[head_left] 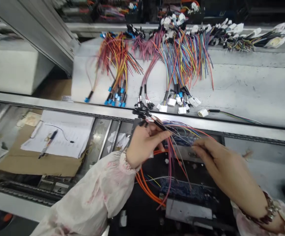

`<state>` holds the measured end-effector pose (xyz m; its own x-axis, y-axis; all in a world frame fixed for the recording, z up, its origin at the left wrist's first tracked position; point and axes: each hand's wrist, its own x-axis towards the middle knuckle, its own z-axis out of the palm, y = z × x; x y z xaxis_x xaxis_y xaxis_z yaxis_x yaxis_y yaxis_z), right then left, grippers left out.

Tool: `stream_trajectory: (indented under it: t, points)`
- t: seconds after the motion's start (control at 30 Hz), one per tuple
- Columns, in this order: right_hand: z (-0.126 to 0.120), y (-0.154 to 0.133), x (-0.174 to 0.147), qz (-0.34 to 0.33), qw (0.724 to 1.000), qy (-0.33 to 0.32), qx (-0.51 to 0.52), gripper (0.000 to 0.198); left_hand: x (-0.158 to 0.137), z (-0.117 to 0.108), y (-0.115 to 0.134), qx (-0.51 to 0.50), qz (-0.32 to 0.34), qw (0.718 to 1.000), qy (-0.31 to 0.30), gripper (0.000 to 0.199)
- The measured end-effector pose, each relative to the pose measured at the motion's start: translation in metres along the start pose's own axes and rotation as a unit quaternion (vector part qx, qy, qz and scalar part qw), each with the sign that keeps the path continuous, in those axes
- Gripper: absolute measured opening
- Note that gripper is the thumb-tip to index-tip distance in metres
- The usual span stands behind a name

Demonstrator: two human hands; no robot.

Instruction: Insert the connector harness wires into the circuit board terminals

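Observation:
My left hand (144,142) is closed round a wire harness (159,124), whose black connectors (142,114) stick out beyond the fingers. Several of its loose wires hang down below the hand, in purple, orange and grey. My right hand (222,165) pinches a thin grey wire (181,137) that runs across to the left hand. Beneath both hands lies a black tray (142,213) holding a blue circuit board (196,193) and a silver metal block (189,209). Thick orange cables (144,186) curve along its left side.
Behind a metal rail (58,105), bundles of coloured wires (181,55) lie on a pale shelf (250,88), with blue connectors (115,98) and white connectors (182,110). At left, paper sheets (66,137) and a pen (47,144) rest on cardboard (39,167).

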<state>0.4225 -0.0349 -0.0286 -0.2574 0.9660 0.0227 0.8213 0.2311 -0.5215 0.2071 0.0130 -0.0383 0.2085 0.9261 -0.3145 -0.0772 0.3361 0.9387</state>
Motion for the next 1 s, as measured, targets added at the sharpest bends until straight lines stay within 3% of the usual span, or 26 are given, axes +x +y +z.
stream_trajectory:
  t: [0.07, 0.23, 0.33, 0.8, 1.0]
  points:
    - [-0.006, 0.001, -0.005, -0.006, 1.000, 0.003, -0.019, 0.010, 0.000, -0.001, -0.002, 0.039, 0.014, 0.998, 0.049, 0.024]
    - [0.002, -0.006, 0.005, -0.002, 0.994, 0.103, -0.034, 0.008, 0.003, -0.003, -0.008, 0.076, 0.054, 0.990, 0.106, 0.022]
    - [0.016, -0.006, 0.016, -0.019, 0.995, 0.092, -0.025, 0.008, 0.001, -0.001, -0.006, 0.103, 0.036, 0.987, 0.122, 0.021]
    - [0.032, 0.002, 0.023, -0.038, 0.992, 0.114, -0.040, 0.006, 0.003, -0.001, -0.007, 0.077, 0.071, 0.983, 0.151, 0.023]
    - [0.022, -0.008, 0.011, -0.033, 0.988, 0.118, -0.091, 0.012, 0.004, -0.002, -0.007, 0.052, 0.067, 0.985, 0.150, 0.025]
